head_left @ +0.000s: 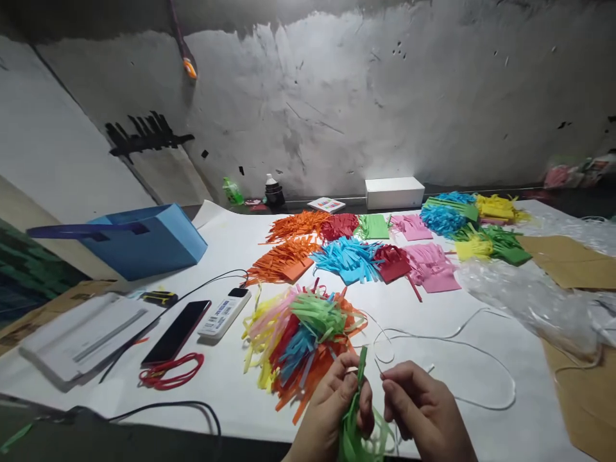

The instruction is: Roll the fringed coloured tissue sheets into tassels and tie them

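My left hand [337, 404] is closed around a green paper tassel [355, 417], its twisted top poking up above the fingers and its strips hanging below. Just to the right, my right hand [418, 404] pinches a thin white cord [379, 367] between thumb and forefinger. The cord loops away over the white sheet to the right. Right behind my left hand lies a heap of paper tassels [308, 330] in yellow, pink, red, blue, green and orange. Whether the cord is joined to the green tassel I cannot tell.
Fringed paper bundles [346, 260] lie in rows farther back. On the left are a phone [177, 332], a red cord [176, 372], a power bank [224, 314], a white box [84, 337] and a blue paper bag [144, 240]. Clear plastic [534, 301] and brown paper [572, 260] lie right.
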`<state>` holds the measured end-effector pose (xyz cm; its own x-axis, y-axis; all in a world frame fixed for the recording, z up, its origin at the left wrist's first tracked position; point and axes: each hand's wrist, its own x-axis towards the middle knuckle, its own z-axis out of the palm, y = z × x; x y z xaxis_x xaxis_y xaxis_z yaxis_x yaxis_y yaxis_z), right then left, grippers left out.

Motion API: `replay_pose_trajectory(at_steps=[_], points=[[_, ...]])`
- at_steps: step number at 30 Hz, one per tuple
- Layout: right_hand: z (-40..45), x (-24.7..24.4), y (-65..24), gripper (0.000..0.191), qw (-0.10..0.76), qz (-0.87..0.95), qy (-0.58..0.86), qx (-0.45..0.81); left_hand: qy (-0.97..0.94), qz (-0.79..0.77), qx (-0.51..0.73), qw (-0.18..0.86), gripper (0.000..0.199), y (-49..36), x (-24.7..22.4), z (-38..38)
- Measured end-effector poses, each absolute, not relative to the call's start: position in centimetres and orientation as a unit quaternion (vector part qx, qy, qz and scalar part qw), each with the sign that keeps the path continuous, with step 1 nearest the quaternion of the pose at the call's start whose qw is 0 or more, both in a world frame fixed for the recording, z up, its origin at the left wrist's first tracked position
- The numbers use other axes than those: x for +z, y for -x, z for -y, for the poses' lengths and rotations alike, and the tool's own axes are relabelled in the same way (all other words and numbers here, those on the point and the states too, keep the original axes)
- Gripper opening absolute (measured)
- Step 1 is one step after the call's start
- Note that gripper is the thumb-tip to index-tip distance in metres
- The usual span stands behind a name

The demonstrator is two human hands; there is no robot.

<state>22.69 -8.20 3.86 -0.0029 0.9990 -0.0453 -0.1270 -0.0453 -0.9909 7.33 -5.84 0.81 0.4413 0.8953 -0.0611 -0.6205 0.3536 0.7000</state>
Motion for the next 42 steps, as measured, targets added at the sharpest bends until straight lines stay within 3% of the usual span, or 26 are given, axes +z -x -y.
replay_pose_trajectory(at_steps=[12,16,23,34,42], points=[[9.1,3.3,-23.9,0.047,0.447,0.526,0.528,0.494,-0.288,-0.192,0.465,0.815,0.022,-8.5,-0.8,6.8],[9.0,3.4,-24.4,0.047,0.427,0.517,0.511,0.538,-0.304,-0.195,0.460,0.811,0.020,-8.5,-1.1,6.8],[9.4,3.8,-24.1,0.047,0.466,0.472,0.515,0.544,-0.291,-0.195,0.458,0.817,0.020,-8.5,-1.4,6.9],[9.2,2.7,-24.2,0.045,0.435,0.489,0.481,0.583,-0.289,-0.157,0.462,0.823,0.013,-8.4,-2.3,6.9],[8.7,3.0,-24.7,0.038,0.393,0.539,0.498,0.554,-0.388,-0.290,0.424,0.766,0.027,-8.0,-0.6,7.3]])
